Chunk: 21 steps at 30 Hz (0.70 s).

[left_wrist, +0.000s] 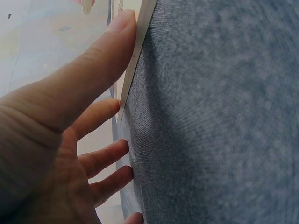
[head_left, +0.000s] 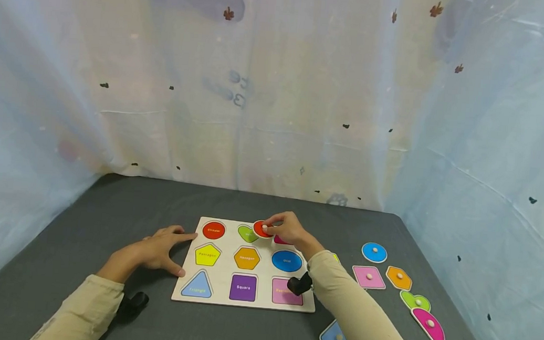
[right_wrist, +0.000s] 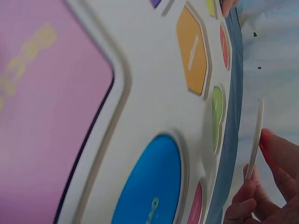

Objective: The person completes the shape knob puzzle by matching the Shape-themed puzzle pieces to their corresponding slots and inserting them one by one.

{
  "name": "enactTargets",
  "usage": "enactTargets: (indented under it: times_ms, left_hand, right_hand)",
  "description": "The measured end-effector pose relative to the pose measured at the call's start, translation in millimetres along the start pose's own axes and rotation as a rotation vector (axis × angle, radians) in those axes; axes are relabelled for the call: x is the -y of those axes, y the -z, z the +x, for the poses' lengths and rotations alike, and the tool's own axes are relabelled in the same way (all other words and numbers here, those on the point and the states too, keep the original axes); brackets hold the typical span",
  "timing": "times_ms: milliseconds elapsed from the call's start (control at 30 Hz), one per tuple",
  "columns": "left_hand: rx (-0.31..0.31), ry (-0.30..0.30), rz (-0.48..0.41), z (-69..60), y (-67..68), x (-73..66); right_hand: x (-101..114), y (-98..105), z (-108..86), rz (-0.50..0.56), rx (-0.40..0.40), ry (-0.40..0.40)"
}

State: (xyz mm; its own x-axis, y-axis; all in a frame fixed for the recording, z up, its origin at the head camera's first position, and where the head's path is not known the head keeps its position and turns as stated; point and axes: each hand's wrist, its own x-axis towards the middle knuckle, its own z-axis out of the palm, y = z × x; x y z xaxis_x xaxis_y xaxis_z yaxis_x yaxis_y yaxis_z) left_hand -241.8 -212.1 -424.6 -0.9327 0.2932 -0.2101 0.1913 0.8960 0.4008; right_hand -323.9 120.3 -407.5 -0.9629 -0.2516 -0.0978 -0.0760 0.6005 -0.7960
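A wooden shape puzzle board (head_left: 225, 272) lies on the grey table, its printed recesses showing a red circle, yellow pentagon, purple square and other shapes. My right hand (head_left: 291, 232) pinches a red round puzzle piece (head_left: 259, 228) over the board's far side, beside the green heart recess (head_left: 247, 234). In the right wrist view this piece (right_wrist: 254, 140) is edge-on and tilted, apart from the board. My left hand (head_left: 159, 249) has its fingers spread, with thumb and index finger touching the board's left edge (left_wrist: 140, 46).
Right of the board lie loose knobbed pieces: a blue oval (head_left: 370, 254), pink rectangle (head_left: 361, 274), orange hexagon (head_left: 394, 278), green heart (head_left: 412, 301) and magenta piece (head_left: 424, 320). A blue triangle (head_left: 331, 335) and a yellow piece (head_left: 336, 256) are partly behind the right arm. Pale curtains surround the table.
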Motion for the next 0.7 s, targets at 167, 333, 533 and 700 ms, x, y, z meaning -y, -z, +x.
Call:
enactTargets:
  times_ms: [167,333,533,700]
  left_hand:
    - [-0.004,-0.001,0.003,0.8,-1.4,0.5]
    - [-0.008,-0.015,0.004,0.1,-1.1,0.2]
    - [-0.009,-0.014,0.003,-1.8,-1.2,1.0]
    - [-0.005,0.003,0.002,-0.5,-0.5,-0.4]
  right_hand:
    - [8.0,-9.9,4.0,0.004,0.005,0.013]
    - [14.1,-20.2,9.0,0.023,0.021,0.008]
    - [23.8,-34.8,13.8,0.069,0.038,-0.019]
    - [29.5,-45.3,15.8,0.098,0.035,-0.034]
